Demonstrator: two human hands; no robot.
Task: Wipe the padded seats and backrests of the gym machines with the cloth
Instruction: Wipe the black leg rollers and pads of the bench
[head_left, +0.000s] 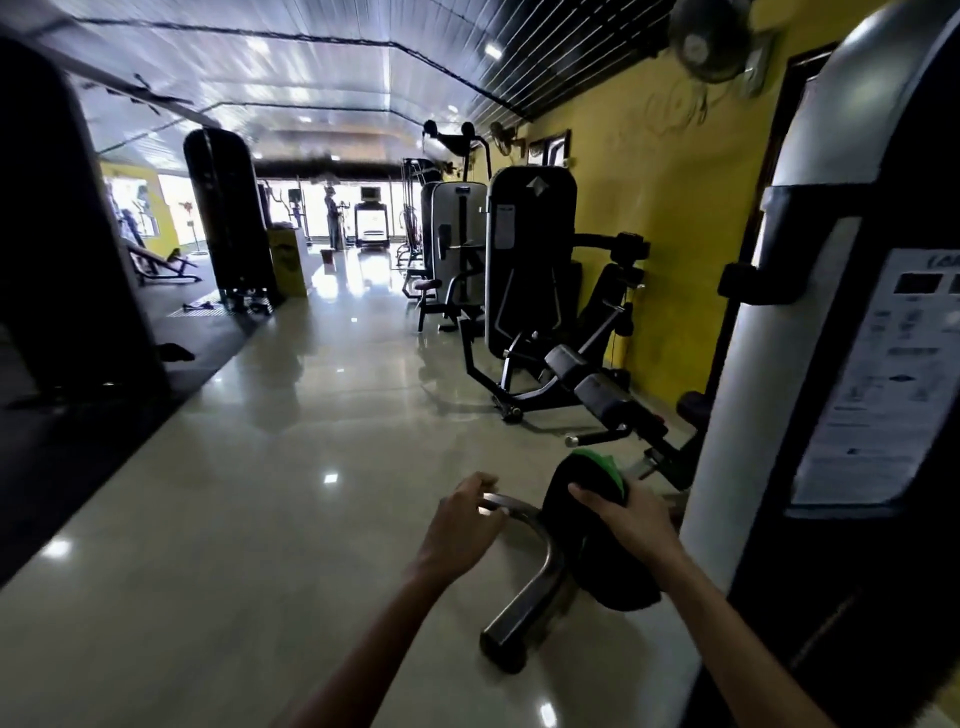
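Down at the near end of the polished floor (291, 467), beside the grey weight-stack shroud (748, 364) of the closest machine, sits the black padded seat (582, 551) now being cleaned; the right hand (631, 519) lies over its upper part, fingers bent down and pressing the green cloth (602, 462) against the padding, so the cloth shows only as a crumpled edge past the fingertips; that grip looks chosen to keep the rag flat under the palm while it is dragged across the vinyl. The left hand (462, 525) has its fingers curled on the curved steel handle (524, 556) at the seat's left side, most likely to brace the body while leaning in; whether it clamps the tube fully or merely hooks over it cannot be made out.

One cloth is in view, one seat under it, two hands at work. Along the yellow wall (670, 234) at least three further machines stand in a row; the nearest, a leg machine (540, 291), carries two roller pads (587, 379); their seats and backrests look yet to be reached, so I judge the job to be at an early or middle stage. A wall fan (711, 41) hangs at the upper right corner; a treadmill (371, 218) stands by the bright far windows, with a person (332, 215) just left of it.
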